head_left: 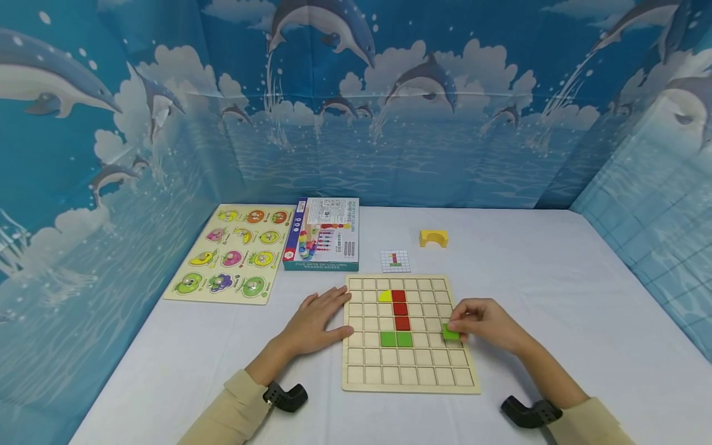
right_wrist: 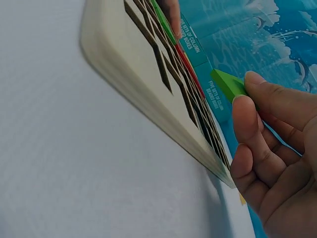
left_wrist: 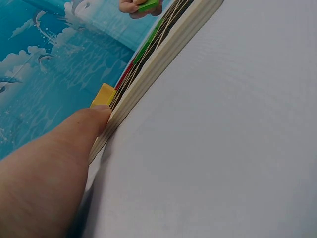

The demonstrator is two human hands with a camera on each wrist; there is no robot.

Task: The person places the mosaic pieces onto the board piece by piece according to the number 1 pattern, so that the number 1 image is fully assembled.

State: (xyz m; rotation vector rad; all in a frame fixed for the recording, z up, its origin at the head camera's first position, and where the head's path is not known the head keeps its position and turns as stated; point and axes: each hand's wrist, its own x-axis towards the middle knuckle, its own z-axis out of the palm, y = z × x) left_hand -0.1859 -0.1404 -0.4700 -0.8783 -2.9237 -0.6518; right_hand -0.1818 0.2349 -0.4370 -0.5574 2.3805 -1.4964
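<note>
Head view shows us the right hand (head_left: 489, 324) pinching a green block (head_left: 450, 333) over the right side of the wooden grid board (head_left: 410, 383), its grip narrow around the piece. We see the left hand (head_left: 317, 321) lying flat on the bench (head_left: 556, 278), fingers straight against the board's left edge. Whether the block touches the board, we cannot tell.
</note>
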